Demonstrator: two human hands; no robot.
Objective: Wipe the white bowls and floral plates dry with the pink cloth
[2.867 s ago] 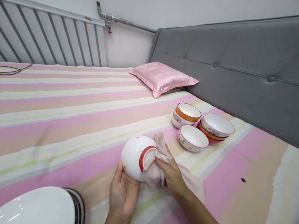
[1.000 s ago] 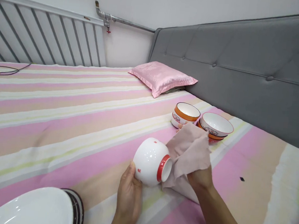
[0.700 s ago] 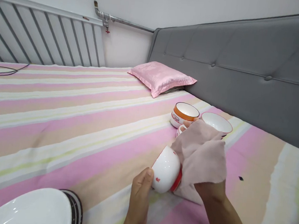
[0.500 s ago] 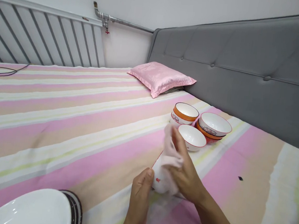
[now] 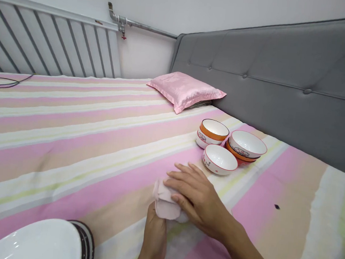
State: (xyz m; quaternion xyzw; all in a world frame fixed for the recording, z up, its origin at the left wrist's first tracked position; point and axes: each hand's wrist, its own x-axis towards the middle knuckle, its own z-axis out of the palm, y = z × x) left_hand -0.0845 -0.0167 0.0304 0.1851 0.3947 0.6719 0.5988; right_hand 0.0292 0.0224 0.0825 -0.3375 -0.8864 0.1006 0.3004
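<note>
- One right hand [image 5: 198, 197] lies palm down on one pale pink soft cloth [image 5: 165, 204]. Its grip is spread, the fingers flat and apart and pointing to 10 o'clock.
- One left hand [image 5: 154, 235] comes up from 6 o'clock and holds the cloth from below. Its grip is closed on the bundle, with most of the fingers hidden beneath it.
- The cloth is bunched into a rounded lump between the two hands, over the striped pink, cream and beige bed sheet [image 5: 68, 135]. What it wraps is hidden.
- At 1 o'clock from the hands, five ceramic bowls stand in three spots close together:
  - an orange-banded white bowl [image 5: 214, 130] stacked on a white one
  - a white patterned bowl [image 5: 247, 143] stacked on an orange one
  - a single white red-rimmed bowl [image 5: 220, 159], nearest the right hand
- At 8 o'clock, one glossy white plate [image 5: 39, 243] tops a stack of dark-rimmed plates; I cannot tell how many.
- At 12 o'clock, well apart, one pink satin pillow [image 5: 186, 91] lies against the grey padded headboard [image 5: 271, 82].
</note>
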